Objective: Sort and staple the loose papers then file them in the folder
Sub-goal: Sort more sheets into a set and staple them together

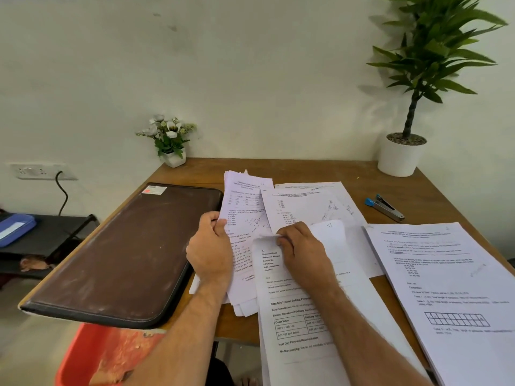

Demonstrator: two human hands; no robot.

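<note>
Printed letter (301, 324) overhangs the table edge (239, 334); right hand (303, 252) pinches its curled top corner, left hand (210, 253) grips a loose stack (245, 207). Risk: sheets slide off or mix; stapler (386, 206) and closed folder (125, 254) lie well apart.

A closed folder (122, 254) lies at the table's (306, 169) left, loose papers (301, 210) at frame centre. The stapler (386, 207) sits right of them, a paper stack (451, 288) at lower right.

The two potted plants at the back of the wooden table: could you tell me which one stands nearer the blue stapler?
The tall green leafy plant in the round white pot, at the back right corner. The small white-flowered plant stands at the back left, beyond the brown folder, far from the blue stapler.
</note>
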